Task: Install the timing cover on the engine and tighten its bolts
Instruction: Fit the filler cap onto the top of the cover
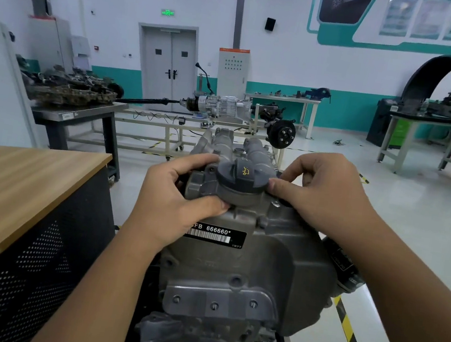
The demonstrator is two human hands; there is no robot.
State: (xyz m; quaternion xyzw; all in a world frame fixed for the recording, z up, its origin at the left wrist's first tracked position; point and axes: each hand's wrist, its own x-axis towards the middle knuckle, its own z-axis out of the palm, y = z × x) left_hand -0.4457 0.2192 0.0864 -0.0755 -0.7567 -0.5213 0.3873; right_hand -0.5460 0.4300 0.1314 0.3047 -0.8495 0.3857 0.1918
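Between your hands sits the cover (239, 248), its top edge gripped by the left hand (175, 192) on one corner and the right hand (322, 193) on the other; long axis drops toward you against the engine (233, 146). Bolt holes look empty.

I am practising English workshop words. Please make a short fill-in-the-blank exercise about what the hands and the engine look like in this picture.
1. Both hands grip the top of the grey timing cover, the left hand and the right hand on either side of the round oil filler ____.
2. The symbol on the oil filler cap is coloured ____.
3. The black label shows the number ____.
4. The wooden-topped cabinet stands to the person's ____.

Missing words: cap; yellow; 666660; left
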